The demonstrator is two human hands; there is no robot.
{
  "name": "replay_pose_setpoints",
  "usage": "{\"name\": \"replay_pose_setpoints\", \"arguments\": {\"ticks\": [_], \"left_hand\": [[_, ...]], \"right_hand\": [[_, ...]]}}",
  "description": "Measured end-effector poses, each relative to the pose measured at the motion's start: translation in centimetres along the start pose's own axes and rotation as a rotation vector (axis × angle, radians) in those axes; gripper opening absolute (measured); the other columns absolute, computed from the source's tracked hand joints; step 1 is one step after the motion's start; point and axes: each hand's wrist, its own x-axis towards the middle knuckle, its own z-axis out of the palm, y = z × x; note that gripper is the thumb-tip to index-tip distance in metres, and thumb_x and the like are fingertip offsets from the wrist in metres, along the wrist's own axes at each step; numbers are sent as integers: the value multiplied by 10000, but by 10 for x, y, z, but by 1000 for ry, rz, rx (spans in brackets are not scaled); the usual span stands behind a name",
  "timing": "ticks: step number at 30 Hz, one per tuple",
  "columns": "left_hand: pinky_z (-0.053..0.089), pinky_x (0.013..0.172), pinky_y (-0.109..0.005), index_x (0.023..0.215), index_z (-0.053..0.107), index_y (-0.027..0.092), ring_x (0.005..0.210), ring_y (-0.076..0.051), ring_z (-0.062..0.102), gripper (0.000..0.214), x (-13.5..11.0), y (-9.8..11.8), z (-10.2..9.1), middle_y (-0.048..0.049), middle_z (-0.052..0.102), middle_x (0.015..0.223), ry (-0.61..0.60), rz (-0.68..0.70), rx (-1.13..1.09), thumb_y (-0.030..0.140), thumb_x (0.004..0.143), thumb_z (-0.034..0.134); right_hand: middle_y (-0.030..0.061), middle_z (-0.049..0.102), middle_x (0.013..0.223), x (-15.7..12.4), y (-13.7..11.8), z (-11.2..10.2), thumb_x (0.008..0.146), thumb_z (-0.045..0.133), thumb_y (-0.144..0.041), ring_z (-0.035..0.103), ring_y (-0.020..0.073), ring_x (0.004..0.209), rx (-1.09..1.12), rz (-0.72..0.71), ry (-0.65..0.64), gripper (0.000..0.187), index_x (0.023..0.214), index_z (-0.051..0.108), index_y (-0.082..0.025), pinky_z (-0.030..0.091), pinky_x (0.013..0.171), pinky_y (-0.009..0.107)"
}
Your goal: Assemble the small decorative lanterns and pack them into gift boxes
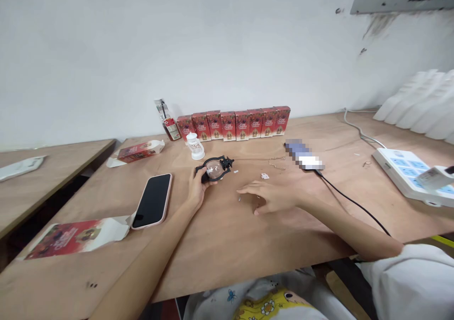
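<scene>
My left hand [199, 186] is closed around a small black lantern with a clear globe [214, 168], holding it on its side on the wooden table [220, 235]. My right hand [266, 196] lies on the table to the right of it, fingers stretched toward the left and apart. A small thin metal piece [240, 198] lies just off its fingertips. A tiny white part [265, 176] and a bent wire [277, 163] lie a little beyond the right hand. A small white lantern [195, 146] stands upright behind the black one.
A row of several red boxes [234, 124] lines the wall. A phone [152, 200] lies face up at left, with an opened red box [76, 237] near the front edge and another [138, 151] farther back. A cabled device [304, 157] and a power strip [411, 173] sit at right.
</scene>
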Motion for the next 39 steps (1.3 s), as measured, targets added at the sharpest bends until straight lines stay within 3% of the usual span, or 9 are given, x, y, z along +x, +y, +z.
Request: {"name": "replay_pose_setpoints", "arguments": {"ticks": [7,10,15,19,24,28,33,37,39], "left_hand": [[463,372,-159,778,603,140,612,-109,537,359,-3,3,2,-3,572,756,-55,-30,61,374,537,730],[462,370,-156,791,612,139,629,-115,544,372,-3,3,1,-10,579,774,-62,-33,77,387,541,731],[454,367,-151,783,602,147,601,-105,536,356,-2,2,0,-4,581,761,-62,-29,87,389,551,724],[450,365,-149,768,594,149,591,-103,535,345,0,1,0,3,571,736,-62,-31,88,386,552,722],[450,359,-155,793,602,148,591,-106,541,352,0,2,1,0,582,755,-56,-43,86,372,546,717],[446,360,-153,781,596,146,584,-103,541,336,-1,3,2,3,585,749,-60,-52,84,361,551,714],[448,354,-161,776,584,154,586,-101,533,334,-1,4,1,13,575,760,-52,-57,80,363,553,718],[448,361,-156,783,587,154,590,-99,536,327,-1,4,0,11,580,765,-56,-56,76,357,561,717],[446,362,-154,789,588,153,590,-100,540,325,0,3,0,8,583,766,-57,-56,74,353,565,714]], "right_hand": [[90,564,1306,-7,6,0,710,749,-314,498,258,1210,0,-10,51,670,1316,486,-208,425,984,385],[96,587,1265,-7,5,3,756,708,-319,562,238,1113,2,19,129,587,1293,498,-206,462,920,365],[105,627,1181,-5,3,12,851,590,-299,561,242,1077,-124,-52,222,410,1241,532,-184,443,930,394],[101,639,1160,-4,4,21,831,615,-402,553,244,1062,-72,-72,278,528,1287,470,-179,449,914,399],[67,669,979,2,6,35,847,583,-202,593,203,948,-32,16,433,316,1158,526,-190,483,832,350],[56,658,852,9,8,46,890,474,-135,589,191,836,-189,-4,543,188,1050,560,-184,493,762,331],[112,635,901,12,8,47,920,333,-108,559,236,840,-439,-40,614,262,1052,556,-149,489,751,386],[123,617,918,7,9,37,939,276,-130,563,230,830,-411,-14,815,297,1071,540,-151,486,740,379],[103,625,898,5,9,33,945,299,-152,565,217,812,-419,-39,843,275,1054,551,-176,478,729,363]]}}
